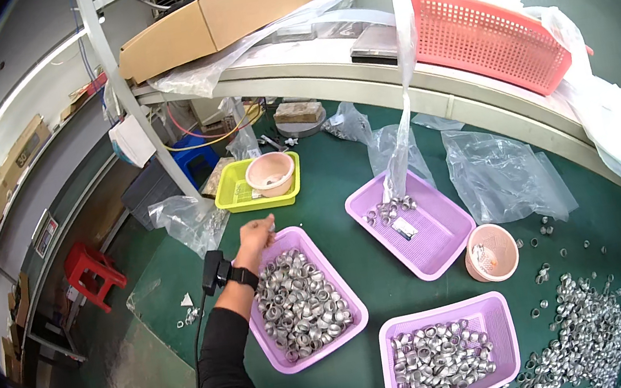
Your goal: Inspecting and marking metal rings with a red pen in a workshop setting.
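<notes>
Lilac plastic basket of grey metal rings [303,300] sits mid green table. Left hand [255,237] at its far rim, fingers curled, apparently touching; pinch unclear. Right hand not seen. Likely repositioning basket; next needs firm rim grip. Yellow tray with pink bowl [257,183] beyond.

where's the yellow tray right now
In the head view the yellow tray sits upper left of centre on the green table, holding a pink bowl, just beyond the left hand.
</notes>
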Demonstrator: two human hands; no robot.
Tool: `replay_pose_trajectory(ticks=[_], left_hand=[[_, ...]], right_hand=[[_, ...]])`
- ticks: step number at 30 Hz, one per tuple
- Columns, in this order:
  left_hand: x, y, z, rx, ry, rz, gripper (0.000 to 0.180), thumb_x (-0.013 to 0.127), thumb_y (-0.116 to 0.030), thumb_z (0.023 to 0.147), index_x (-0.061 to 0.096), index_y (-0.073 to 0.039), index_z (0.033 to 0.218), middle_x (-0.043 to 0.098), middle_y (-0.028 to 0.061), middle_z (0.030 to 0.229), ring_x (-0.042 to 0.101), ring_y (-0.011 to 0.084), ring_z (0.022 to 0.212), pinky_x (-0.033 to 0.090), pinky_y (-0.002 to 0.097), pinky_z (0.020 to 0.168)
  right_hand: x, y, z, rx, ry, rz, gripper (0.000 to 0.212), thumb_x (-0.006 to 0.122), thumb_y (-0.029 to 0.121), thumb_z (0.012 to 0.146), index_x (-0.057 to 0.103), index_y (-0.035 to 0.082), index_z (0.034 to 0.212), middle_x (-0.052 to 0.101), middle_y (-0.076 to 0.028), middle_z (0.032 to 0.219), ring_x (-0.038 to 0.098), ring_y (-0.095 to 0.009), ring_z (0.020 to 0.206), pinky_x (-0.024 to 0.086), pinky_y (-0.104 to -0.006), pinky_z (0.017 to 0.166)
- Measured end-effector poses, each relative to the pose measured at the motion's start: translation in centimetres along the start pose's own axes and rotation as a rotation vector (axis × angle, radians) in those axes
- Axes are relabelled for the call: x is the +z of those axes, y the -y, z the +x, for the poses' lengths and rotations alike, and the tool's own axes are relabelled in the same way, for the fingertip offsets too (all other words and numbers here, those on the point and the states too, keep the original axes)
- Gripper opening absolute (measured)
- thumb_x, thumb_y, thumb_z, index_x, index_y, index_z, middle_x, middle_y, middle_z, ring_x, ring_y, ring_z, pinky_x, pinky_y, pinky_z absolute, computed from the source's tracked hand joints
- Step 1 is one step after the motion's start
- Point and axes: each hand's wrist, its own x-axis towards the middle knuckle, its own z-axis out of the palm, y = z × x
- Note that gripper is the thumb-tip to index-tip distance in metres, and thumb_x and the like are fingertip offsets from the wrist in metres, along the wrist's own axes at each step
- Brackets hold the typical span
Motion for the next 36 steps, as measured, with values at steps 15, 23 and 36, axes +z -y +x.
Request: replay_pose_trajectory(ticks=[15,23,36], left_hand=[[-0.8,-2.8,-7.6,0.603,0.179,0.411,0.014,0.055,-0.012,0.077,0.054,0.001,0.078,0.054,0.0040,0.060,0.045,0.0080,0.052,0.038,0.0220,0.047],[5.9,9.1,-31.7,-0.238,0.763,0.559,0.050,0.053,-0.035,0.077,0.046,0.007,0.102,0.059,0.0134,0.073,0.059,0.0235,0.064,0.047,0.0346,0.063],[6.9,5.7,-37.5,-0.158,0.637,0.105,0.031,0.047,0.005,0.058,0.055,0.006,0.088,0.059,0.0081,0.079,0.055,0.0148,0.069,0.043,0.0246,0.064]], right_hand=[[5.2,-1.6,8.4,-0.030,-0.309,-0.164,0.038,0.057,0.009,0.069,0.045,-0.002,0.103,0.052,-0.013,0.075,0.051,-0.021,0.066,0.042,-0.0311,0.061],[9.3,-2.0,19.4,0.294,0.161,0.295,0.026,0.062,0.017,0.065,0.060,-0.003,0.080,0.060,-0.011,0.065,0.056,-0.014,0.059,0.043,-0.0293,0.053],[-5.4,2.4,6.2,0.539,0.270,1.207,0.034,0.054,0.013,0.070,0.053,-0.004,0.099,0.059,-0.011,0.086,0.057,-0.017,0.072,0.045,-0.0269,0.064]])
